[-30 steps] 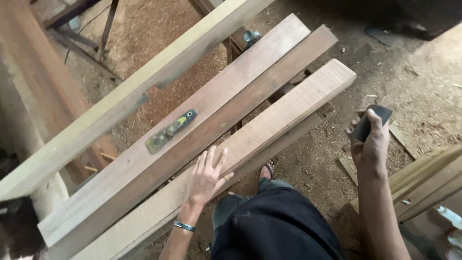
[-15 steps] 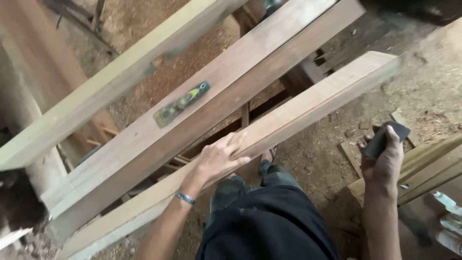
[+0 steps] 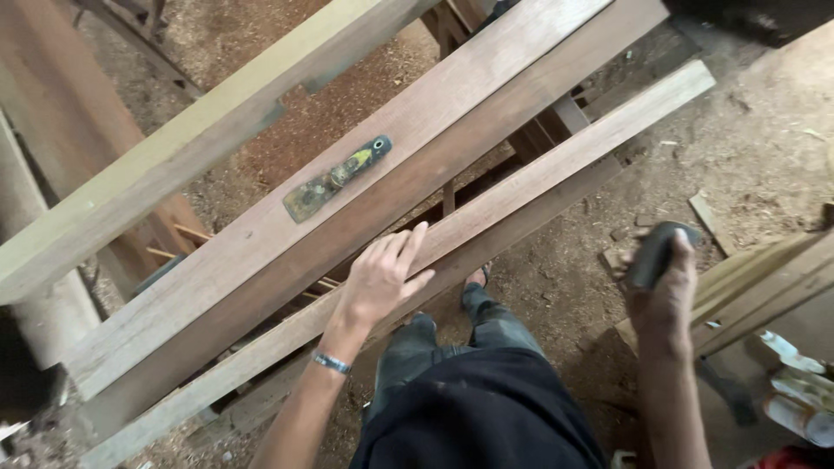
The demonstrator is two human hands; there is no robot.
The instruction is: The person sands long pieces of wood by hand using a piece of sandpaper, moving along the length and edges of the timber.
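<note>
Left hand [image 3: 380,280] lies open on narrow plank [image 3: 556,169]; right hand [image 3: 662,293] clasps dark block [image 3: 653,254].

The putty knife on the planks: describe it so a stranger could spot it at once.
Start at the wide brown plank running diagonally through the middle of the view. Partway up it, above the left hand, lies the putty knife, flat on the wood and touched by neither hand. Its dirty metal blade and yellow-and-black handle with a hole at the end set it apart from the bare boards around it.
</note>
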